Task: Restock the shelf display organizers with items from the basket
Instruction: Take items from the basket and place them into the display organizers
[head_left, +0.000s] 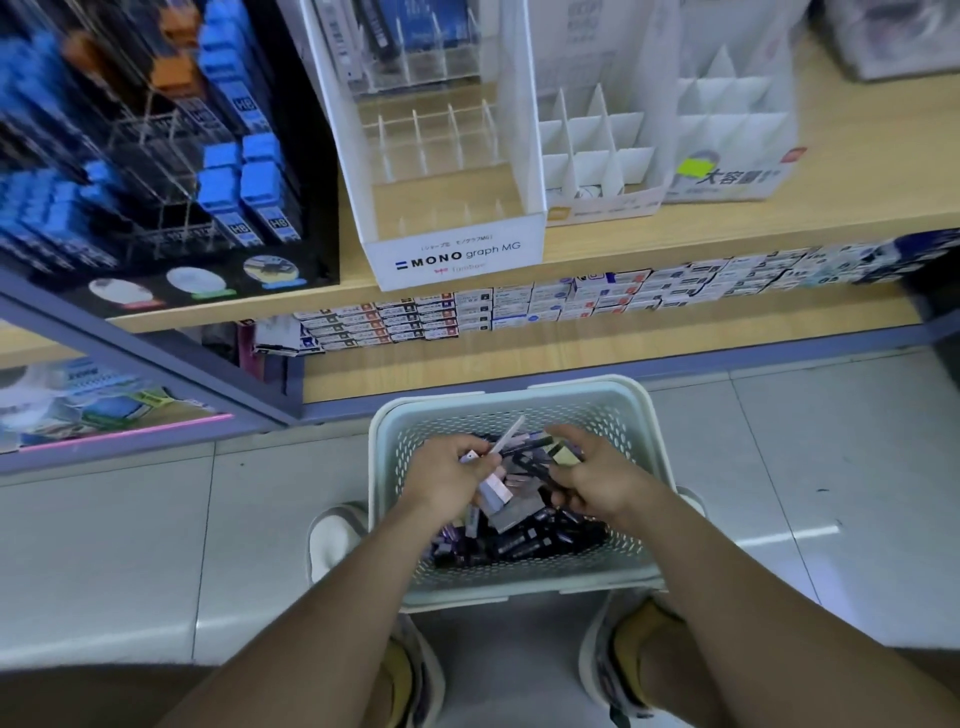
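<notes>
Even light; floor glare streak; edges blurred, warped.

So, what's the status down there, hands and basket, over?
Left hand grips a bunch of slim packs inside the basket. Right hand among loose packs, grip unclear. MONO organizer front slots unfilled; path up looks open.

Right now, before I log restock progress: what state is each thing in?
basket: on the floor, heaped with packs.
left hand: grips several packs.
right hand: fingers curled in the pile; grip unclear.
MONO graph MG display: front slots empty.
white divider organizer: cells mostly empty.
HB lead rack: partly stocked.
</notes>
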